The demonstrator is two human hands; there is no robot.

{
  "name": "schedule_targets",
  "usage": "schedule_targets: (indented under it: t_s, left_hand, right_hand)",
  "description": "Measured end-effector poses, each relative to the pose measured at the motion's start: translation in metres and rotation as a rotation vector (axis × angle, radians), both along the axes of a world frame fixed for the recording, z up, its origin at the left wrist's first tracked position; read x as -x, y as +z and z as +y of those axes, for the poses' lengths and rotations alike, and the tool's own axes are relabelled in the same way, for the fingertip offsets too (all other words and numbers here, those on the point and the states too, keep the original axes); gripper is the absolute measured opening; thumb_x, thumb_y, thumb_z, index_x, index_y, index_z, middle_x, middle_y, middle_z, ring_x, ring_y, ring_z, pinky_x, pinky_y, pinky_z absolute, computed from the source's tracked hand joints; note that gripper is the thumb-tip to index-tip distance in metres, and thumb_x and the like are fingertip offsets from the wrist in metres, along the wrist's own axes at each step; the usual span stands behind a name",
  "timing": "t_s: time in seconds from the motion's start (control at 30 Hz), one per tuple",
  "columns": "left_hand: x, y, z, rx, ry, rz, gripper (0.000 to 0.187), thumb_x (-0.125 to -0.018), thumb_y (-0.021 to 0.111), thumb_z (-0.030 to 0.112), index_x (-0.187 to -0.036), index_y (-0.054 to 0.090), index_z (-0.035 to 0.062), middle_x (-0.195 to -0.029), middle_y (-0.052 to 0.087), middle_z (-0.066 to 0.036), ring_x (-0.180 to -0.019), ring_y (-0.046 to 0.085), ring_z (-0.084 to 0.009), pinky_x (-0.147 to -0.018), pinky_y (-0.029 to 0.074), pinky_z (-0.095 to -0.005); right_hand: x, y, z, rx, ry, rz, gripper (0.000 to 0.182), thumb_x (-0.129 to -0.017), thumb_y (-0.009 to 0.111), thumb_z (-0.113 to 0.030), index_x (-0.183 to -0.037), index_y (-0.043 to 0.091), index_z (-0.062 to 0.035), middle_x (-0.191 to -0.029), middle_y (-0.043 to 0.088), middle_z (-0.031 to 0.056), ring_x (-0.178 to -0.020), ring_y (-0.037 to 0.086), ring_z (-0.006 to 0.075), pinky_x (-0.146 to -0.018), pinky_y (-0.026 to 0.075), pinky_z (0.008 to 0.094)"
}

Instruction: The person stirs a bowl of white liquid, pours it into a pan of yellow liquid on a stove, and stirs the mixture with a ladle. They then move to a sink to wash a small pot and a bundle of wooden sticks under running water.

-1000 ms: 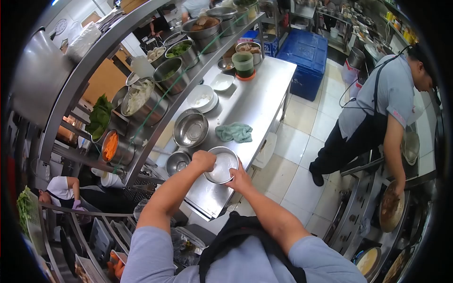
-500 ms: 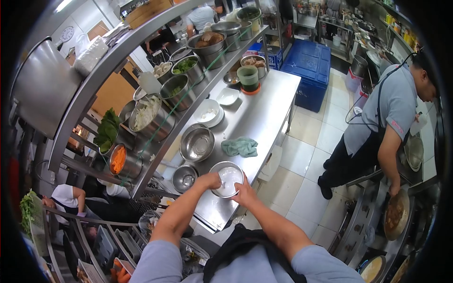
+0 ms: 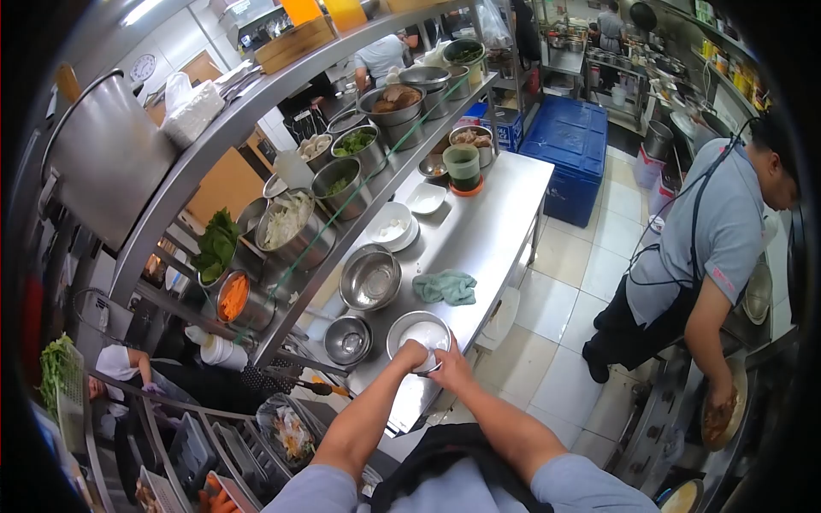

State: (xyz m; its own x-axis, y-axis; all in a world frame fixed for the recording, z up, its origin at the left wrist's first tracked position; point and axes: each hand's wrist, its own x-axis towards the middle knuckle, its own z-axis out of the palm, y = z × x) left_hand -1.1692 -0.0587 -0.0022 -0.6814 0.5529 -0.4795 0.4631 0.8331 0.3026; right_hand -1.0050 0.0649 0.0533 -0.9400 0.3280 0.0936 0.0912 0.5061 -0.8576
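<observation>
A steel bowl (image 3: 395,335) with white contents stands near the front edge of the steel table (image 3: 505,201). My left hand (image 3: 414,354) is closed and reaches into the bowl; what its fingers hold, if anything, is hidden. At the bowl's right side, my right hand (image 3: 451,368) grips the rim. Beyond the bowl lies a crumpled green cloth (image 3: 445,288). To the left are a larger empty steel bowl (image 3: 370,278) and some small nested steel bowls (image 3: 347,340).
A shelf (image 3: 342,224) with pots of vegetables runs along the left. White dishes (image 3: 393,227) and a green-filled container (image 3: 463,167) stand farther back. A blue chest (image 3: 564,154) is beyond the table. At right, a co-worker (image 3: 693,231) reaches to a pan (image 3: 725,410).
My left hand has moved from the bowl's left rim toward its middle and front. The view has shifted slightly. The co-worker's hand now lies over the pan's contents.
</observation>
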Motion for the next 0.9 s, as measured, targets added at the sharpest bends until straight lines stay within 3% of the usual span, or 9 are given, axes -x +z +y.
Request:
schedule_targets:
  t_s: [0.17,0.33,0.5,0.6,0.67,0.77,0.9]
  left_hand:
    - [-0.042,0.096,0.001,0.040,0.189,0.028,0.034,-0.084,0.061,0.018,-0.110,0.072,-0.0004,-0.109,0.070,-0.027,-0.102,0.070,-0.0425,-0.091,0.055,-0.0487]
    - [-0.059,0.153,-0.028,0.125,-0.022,0.369,0.022,-0.089,0.056,0.015,-0.100,0.071,0.0049,-0.098,0.073,-0.023,-0.088,0.073,-0.0402,-0.076,0.058,-0.0524]
    - [-0.052,0.135,-0.040,0.163,-0.022,0.381,0.026,-0.092,0.051,0.016,-0.105,0.070,0.0037,-0.095,0.072,-0.023,-0.091,0.072,-0.0410,-0.078,0.058,-0.0522]
    - [-0.053,0.118,-0.029,0.102,0.165,0.394,0.026,-0.092,0.052,0.015,-0.106,0.070,0.0021,-0.101,0.071,-0.027,-0.099,0.071,-0.0416,-0.084,0.057,-0.0513]
    - [-0.044,0.116,-0.013,0.127,0.191,0.173,0.029,-0.089,0.054,0.014,-0.108,0.070,0.0000,-0.110,0.069,-0.030,-0.107,0.068,-0.0425,-0.090,0.055,-0.0501]
    - [-0.020,0.102,-0.006,0.113,0.239,0.083,0.035,-0.086,0.054,0.014,-0.114,0.070,-0.0017,-0.116,0.067,-0.030,-0.111,0.067,-0.0428,-0.095,0.053,-0.0480]
    - [0.009,0.102,-0.018,0.109,0.066,0.043,0.042,-0.083,0.056,0.015,-0.121,0.069,0.0011,-0.123,0.066,-0.027,-0.117,0.063,-0.0425,-0.101,0.050,-0.0468]
  right_hand:
    - [-0.002,0.004,0.000,-0.009,-0.011,-0.077,0.040,-0.061,0.089,-0.019,-0.074,0.053,-0.0037,-0.159,0.029,0.0231,-0.118,0.059,0.0467,-0.093,0.053,0.0484]
    - [-0.002,0.006,-0.001,-0.020,-0.020,-0.016,0.042,-0.062,0.089,-0.022,-0.074,0.053,-0.0031,-0.159,0.029,0.0229,-0.119,0.058,0.0480,-0.092,0.053,0.0493]
    - [-0.003,0.003,-0.004,-0.051,-0.041,0.030,0.043,-0.062,0.089,-0.023,-0.075,0.054,-0.0032,-0.161,0.027,0.0225,-0.120,0.057,0.0492,-0.092,0.053,0.0498]
    - [-0.002,0.004,-0.007,-0.056,-0.043,0.001,0.042,-0.063,0.089,-0.023,-0.076,0.054,-0.0032,-0.161,0.025,0.0232,-0.120,0.057,0.0494,-0.092,0.053,0.0500]
    - [0.000,0.000,-0.008,-0.061,-0.042,-0.011,0.043,-0.063,0.090,-0.023,-0.076,0.054,-0.0039,-0.161,0.025,0.0238,-0.120,0.057,0.0495,-0.091,0.053,0.0503]
    - [0.000,-0.004,-0.007,-0.026,-0.030,-0.003,0.043,-0.063,0.090,-0.022,-0.076,0.054,-0.0047,-0.161,0.024,0.0239,-0.119,0.058,0.0495,-0.091,0.053,0.0505]
    - [0.000,0.007,-0.002,-0.015,-0.014,-0.028,0.042,-0.062,0.090,-0.022,-0.076,0.054,-0.0054,-0.161,0.023,0.0241,-0.117,0.059,0.0495,-0.091,0.053,0.0504]
